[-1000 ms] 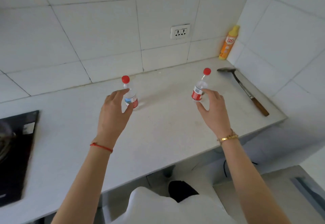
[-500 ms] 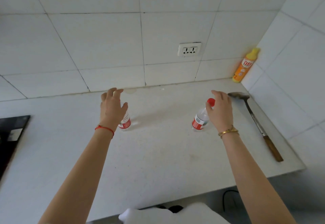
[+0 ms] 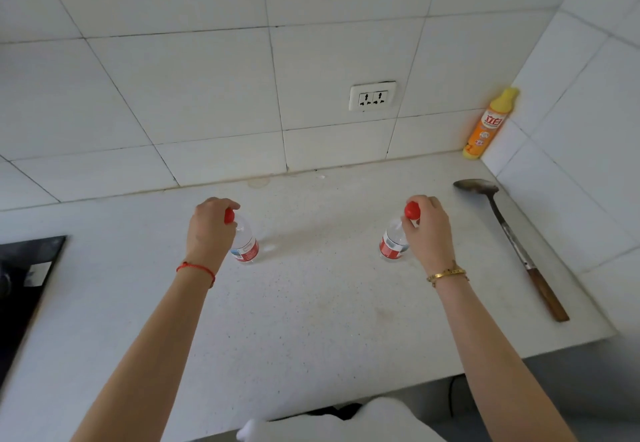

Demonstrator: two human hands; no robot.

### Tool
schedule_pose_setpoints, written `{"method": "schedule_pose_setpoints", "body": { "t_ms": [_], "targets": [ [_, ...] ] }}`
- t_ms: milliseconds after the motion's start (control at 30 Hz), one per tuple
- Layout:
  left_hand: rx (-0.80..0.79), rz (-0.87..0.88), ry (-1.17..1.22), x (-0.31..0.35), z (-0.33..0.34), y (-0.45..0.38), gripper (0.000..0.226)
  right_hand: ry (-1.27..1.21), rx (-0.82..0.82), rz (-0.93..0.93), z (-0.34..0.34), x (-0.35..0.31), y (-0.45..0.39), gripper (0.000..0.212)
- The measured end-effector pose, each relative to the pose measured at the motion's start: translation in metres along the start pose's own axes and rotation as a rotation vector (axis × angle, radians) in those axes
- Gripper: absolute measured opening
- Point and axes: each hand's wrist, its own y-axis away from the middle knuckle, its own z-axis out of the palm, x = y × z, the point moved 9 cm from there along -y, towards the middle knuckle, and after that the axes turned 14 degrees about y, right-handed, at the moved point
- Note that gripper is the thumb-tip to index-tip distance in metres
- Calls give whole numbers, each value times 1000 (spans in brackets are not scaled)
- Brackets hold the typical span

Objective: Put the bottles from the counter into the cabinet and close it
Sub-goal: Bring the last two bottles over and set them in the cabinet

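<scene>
Two small clear bottles with red caps and red labels stand upright on the white counter (image 3: pixel 311 303). My left hand (image 3: pixel 209 230) is closed around the neck and cap of the left bottle (image 3: pixel 245 245). My right hand (image 3: pixel 427 230) grips the top of the right bottle (image 3: pixel 391 244), its red cap showing between my fingers. Both bottles still rest on the counter. No cabinet is in view.
An orange and yellow detergent bottle (image 3: pixel 490 124) stands in the back right corner. A metal ladle with a wooden handle (image 3: pixel 512 244) lies along the right wall. A black stove (image 3: pixel 24 278) sits at the left edge. A wall socket (image 3: pixel 372 96) is on the tiles.
Both hands have closed down over the bottle tops, where before they hovered open beside the bottles. The view has tilted up toward the wall.
</scene>
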Motion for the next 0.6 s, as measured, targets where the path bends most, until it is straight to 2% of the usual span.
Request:
{"method": "schedule_pose_setpoints", "body": {
  "t_ms": [133, 233, 367, 600],
  "targets": [
    [15, 57, 50, 7, -12, 34, 34, -67, 82, -105, -23, -29, 21, 25],
    [33, 83, 97, 14, -27, 63, 36, -107, 85, -142, -33, -48, 43, 29],
    [57, 86, 160, 18, -48, 109, 38, -190, 44, -179, -34, -67, 84, 30],
    [141, 88, 201, 17, -81, 201, 39, -255, -128, -278, -23, -94, 167, 34]
  ]
}}
